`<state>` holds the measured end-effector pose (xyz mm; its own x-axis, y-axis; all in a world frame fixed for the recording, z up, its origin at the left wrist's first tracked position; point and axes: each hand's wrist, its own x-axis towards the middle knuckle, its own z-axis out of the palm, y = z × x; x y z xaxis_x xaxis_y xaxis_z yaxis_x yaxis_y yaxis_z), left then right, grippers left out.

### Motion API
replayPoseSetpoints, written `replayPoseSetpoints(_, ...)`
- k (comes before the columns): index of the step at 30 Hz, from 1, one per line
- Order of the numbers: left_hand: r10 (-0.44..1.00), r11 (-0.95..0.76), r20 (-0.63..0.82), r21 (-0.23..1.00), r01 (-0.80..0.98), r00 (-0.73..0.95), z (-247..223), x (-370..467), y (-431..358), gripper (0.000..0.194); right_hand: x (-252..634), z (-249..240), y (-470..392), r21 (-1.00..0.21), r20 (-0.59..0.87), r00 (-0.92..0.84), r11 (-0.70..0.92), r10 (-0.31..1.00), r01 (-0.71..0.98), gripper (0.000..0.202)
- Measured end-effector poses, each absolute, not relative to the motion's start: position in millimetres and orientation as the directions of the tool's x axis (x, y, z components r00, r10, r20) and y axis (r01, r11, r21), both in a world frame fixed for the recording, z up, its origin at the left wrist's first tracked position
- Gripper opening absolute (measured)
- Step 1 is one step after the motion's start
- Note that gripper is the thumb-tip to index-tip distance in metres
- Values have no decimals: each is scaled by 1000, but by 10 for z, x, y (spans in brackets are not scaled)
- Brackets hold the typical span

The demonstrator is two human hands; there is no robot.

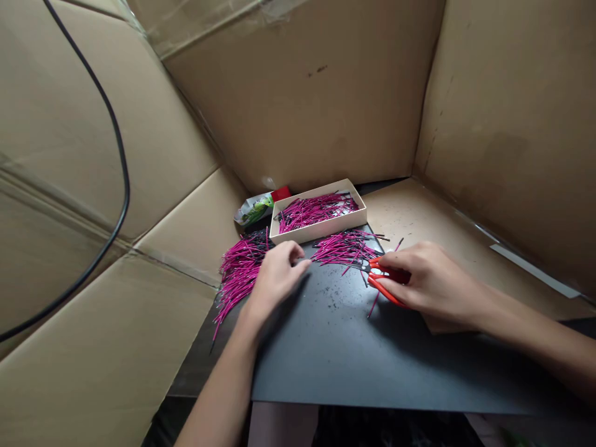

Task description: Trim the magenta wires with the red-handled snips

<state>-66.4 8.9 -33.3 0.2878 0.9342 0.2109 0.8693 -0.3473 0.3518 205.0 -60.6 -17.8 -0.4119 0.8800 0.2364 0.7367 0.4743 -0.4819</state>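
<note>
My right hand (426, 282) grips red-handled pliers (388, 295), whose small dark jaws point left over the table. A thin dark strand (338, 264) runs between the jaws and my left hand; whether it is a wire is unclear. My left hand (282, 267) is closed in a pinch, and what its fingertips hold is too small to name. Beside its wrist lies a large pile of magenta wires (239, 267) with black ends. A smaller bunch of magenta wires (342, 246) lies between my hands. One single magenta wire (373, 304) shows below the pliers.
An open cream box (321, 231) holding many magenta wires stands behind my hands. A green and red packet (258, 208) sits at its left. Dark scraps (333, 298) dot the grey table (326, 366). Cardboard walls (298, 112) surround the table, and a black cable (121, 155) hangs left.
</note>
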Motion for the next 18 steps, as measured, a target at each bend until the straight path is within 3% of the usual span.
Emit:
replayPoseSetpoints(4,833,-543,303,281,792,463,-431,-332,64,13,2061,-192,-595,-460,254,-404,477,879,749,23)
replayPoseSetpoints(6,801,-586,300,218,780,518,-449,-210,85,22,2071,-195,-594,-452,261,-403,480,877,752,23)
replayPoseSetpoints(9,780,-618,245,149,772,576,-464,-118,136,15,2084,-187,-599,-456,262,-396,474,880,753,24)
replayPoseSetpoints(18,787,-614,229,188,767,574,-347,-57,193,11,2128,-208,-582,-458,303,-369,473,879,752,21)
